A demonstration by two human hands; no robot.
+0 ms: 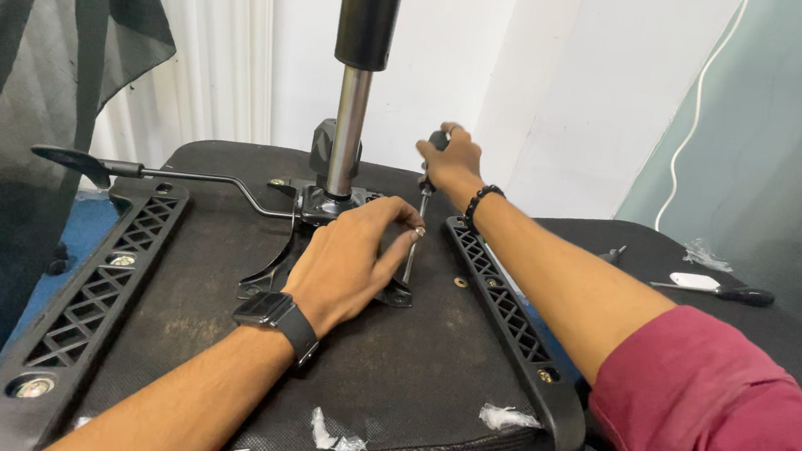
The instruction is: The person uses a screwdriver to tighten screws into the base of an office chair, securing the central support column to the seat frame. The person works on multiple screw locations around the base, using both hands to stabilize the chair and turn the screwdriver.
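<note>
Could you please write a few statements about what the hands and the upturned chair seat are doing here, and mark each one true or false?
1. The right hand grips the handle of an upright screwdriver. True.
2. The left hand lies flat on the floor beside the seat. False: it rests on the metal mechanism plate on the seat underside, fingertips at the screwdriver shaft.
3. The left wrist bears a dark smartwatch. True.
4. The gas cylinder lies loose on the seat. False: it stands upright out of the mechanism.
5. A second screwdriver lies on the dark surface to the right. True.
6. The right wrist is bare. False: it bears a black bead bracelet.
</note>
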